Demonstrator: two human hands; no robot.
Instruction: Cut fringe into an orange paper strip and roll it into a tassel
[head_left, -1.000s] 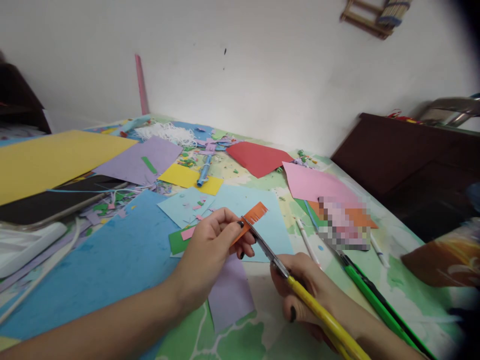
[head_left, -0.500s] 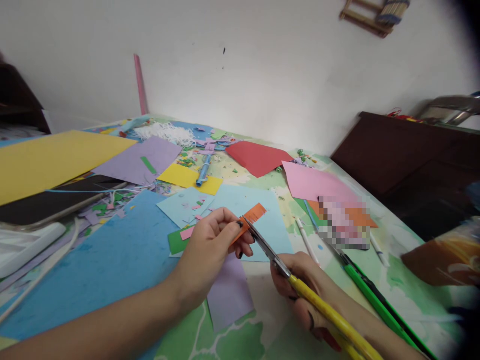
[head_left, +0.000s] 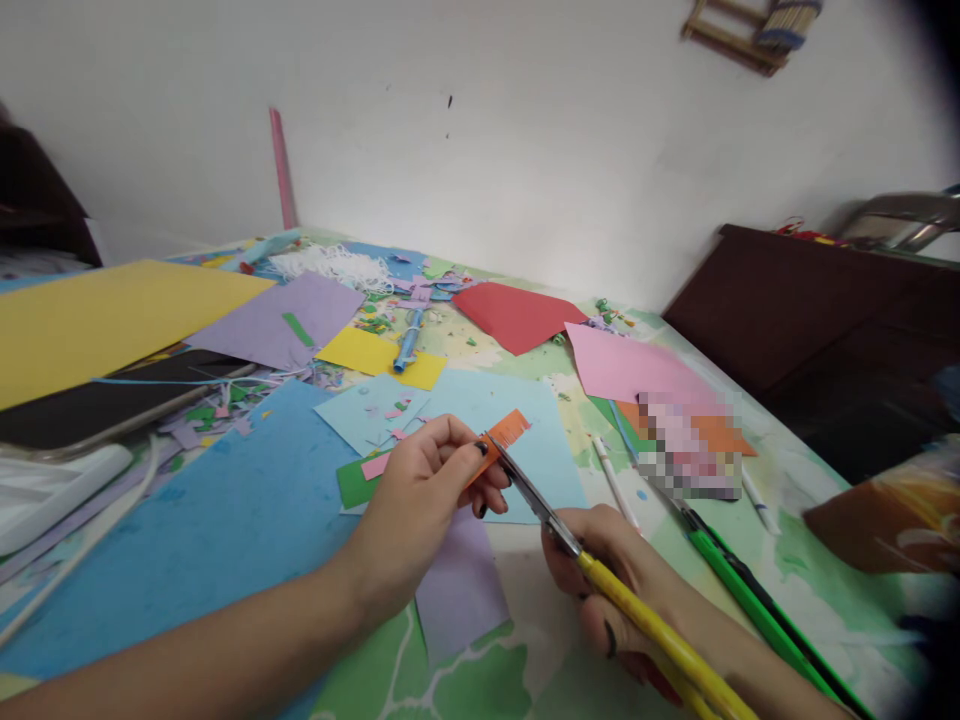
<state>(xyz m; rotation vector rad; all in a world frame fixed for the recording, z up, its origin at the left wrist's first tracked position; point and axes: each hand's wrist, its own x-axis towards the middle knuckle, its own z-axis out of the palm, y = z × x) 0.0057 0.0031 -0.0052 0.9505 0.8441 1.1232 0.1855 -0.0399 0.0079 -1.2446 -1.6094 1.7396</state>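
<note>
My left hand (head_left: 435, 480) pinches a small orange paper strip (head_left: 511, 430) between thumb and fingers. Fine slits run along one edge of the strip's free end. Yellow-handled scissors (head_left: 645, 615) are in my right hand (head_left: 607, 560), its fingers wrapped round the handles. The blade tips meet the strip close to my left thumb. Beneath the strip lies a light blue sheet (head_left: 547, 480), and a purple piece (head_left: 461, 590) is below my left hand. A green strip (head_left: 354, 485) shows beside my left wrist.
A large blue sheet (head_left: 210, 560), a phone (head_left: 97, 405) and a yellow sheet (head_left: 127, 310) are on the left. Red (head_left: 517, 315) and pink (head_left: 630, 365) sheets lie behind. A green cutter (head_left: 757, 600) lies right of my right hand. Paper scraps surround a blue roll (head_left: 407, 342).
The free end of the orange strip has shifted slightly left and shows more slits. The scissor handles have drawn slightly closer together. My left hand has barely moved.
</note>
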